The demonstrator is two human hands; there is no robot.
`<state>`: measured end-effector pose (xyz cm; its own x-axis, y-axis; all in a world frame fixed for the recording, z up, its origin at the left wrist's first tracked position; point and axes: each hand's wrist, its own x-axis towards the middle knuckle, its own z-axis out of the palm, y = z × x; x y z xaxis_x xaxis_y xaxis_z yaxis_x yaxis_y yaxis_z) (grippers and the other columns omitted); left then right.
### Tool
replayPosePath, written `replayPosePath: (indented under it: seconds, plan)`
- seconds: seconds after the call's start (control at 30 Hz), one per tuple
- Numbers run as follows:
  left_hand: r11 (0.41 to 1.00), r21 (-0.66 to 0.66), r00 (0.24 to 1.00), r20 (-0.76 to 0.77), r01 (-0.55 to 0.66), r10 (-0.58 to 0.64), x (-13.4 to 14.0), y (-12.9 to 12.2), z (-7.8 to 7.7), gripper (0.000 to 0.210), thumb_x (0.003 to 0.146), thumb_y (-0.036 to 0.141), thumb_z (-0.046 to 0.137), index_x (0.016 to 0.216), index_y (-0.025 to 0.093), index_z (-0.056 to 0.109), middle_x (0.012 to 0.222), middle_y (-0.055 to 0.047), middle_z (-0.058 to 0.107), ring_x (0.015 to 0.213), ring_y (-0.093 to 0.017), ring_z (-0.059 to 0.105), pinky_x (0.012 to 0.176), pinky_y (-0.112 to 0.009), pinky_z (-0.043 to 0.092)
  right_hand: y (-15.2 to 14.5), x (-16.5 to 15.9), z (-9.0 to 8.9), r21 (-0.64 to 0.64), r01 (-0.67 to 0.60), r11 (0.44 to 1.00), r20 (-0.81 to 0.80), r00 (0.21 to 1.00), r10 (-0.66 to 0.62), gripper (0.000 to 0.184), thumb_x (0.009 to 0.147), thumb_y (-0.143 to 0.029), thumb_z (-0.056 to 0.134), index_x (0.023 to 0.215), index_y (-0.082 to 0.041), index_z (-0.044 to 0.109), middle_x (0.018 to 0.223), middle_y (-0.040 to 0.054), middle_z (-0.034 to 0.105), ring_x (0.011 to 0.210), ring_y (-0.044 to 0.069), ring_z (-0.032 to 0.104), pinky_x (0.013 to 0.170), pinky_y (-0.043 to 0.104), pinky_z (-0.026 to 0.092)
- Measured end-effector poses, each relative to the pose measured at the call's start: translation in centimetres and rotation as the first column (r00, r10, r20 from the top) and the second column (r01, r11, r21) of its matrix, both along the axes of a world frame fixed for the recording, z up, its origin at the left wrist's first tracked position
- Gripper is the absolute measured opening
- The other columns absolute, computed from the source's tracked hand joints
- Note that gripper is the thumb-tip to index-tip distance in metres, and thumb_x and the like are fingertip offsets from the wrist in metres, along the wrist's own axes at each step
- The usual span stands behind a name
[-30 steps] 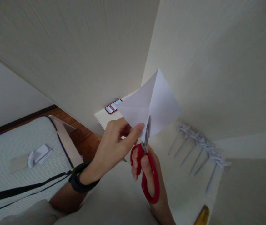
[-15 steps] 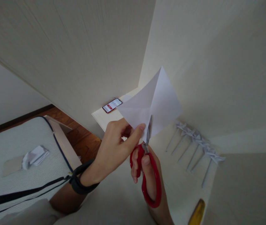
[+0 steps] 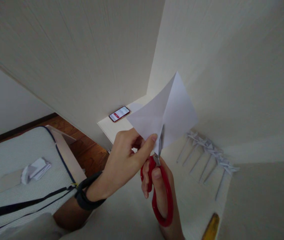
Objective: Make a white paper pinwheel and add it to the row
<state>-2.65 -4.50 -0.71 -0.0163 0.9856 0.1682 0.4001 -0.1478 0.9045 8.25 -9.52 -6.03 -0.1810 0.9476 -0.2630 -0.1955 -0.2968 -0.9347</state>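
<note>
A creased square of white paper (image 3: 179, 106) is pinched between the thumb and fingers of my left hand (image 3: 124, 163), which wears a dark wristband. My right hand (image 3: 162, 186) grips a pair of scissors (image 3: 168, 206) by its red handles, thumb through the larger loop. The metal blades point upward at the paper's lower corner, along the crease line, close by my left thumb. Part of the blades is hidden by the paper.
A phone (image 3: 119, 113) with a lit screen lies on the white table (image 3: 106, 128) by the wall. Several paper pinwheels on sticks (image 3: 209, 150) lie to the right. Something yellow (image 3: 211, 226) is at lower right. Folded papers (image 3: 38, 168) rest on the mattress (image 3: 11, 146) at left.
The paper, scissors and both hands have shifted slightly right and down in the view. Both holds stay the same.
</note>
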Motion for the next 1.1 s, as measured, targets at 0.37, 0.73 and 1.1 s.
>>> replayPosePath:
  seconds: [0.37,0.73,1.1]
  plan:
    - [0.999,0.037,1.000,0.004,0.010,-0.010,0.01,-0.19,0.33,0.035,0.087,0.024,0.053,0.053,0.018,0.046,0.045,0.006,0.044,0.041,-0.006,0.041,0.039,-0.019,0.029,-0.05,-0.06,0.04,-0.011,-0.004,1.000,0.008,1.000,0.004,0.045,0.080,-0.068,0.054,0.075,-0.025,0.040,0.057,-0.0073,0.036,0.039,0.006,0.032,0.035,0.019,0.030]
    - [1.000,0.029,1.000,0.020,-0.006,0.005,-0.13,-0.64,0.26,0.035,0.087,0.025,0.053,0.054,0.018,0.046,0.047,0.005,0.045,0.042,-0.006,0.043,0.039,-0.019,0.031,-0.36,-0.04,-0.17,-0.007,-0.029,1.000,0.013,0.999,0.029,0.046,0.080,-0.069,0.053,0.076,-0.025,0.040,0.057,-0.0074,0.037,0.038,0.006,0.033,0.034,0.019,0.030]
    - [1.000,0.022,0.999,0.032,-0.015,0.015,-0.27,-0.54,0.32,0.035,0.086,0.023,0.053,0.052,0.018,0.045,0.045,0.005,0.044,0.041,-0.006,0.041,0.037,-0.019,0.029,-0.46,-0.24,-0.15,0.012,-0.029,1.000,0.052,0.998,0.029,0.043,0.082,-0.066,0.052,0.075,-0.025,0.039,0.058,-0.0069,0.037,0.039,0.006,0.034,0.034,0.019,0.032]
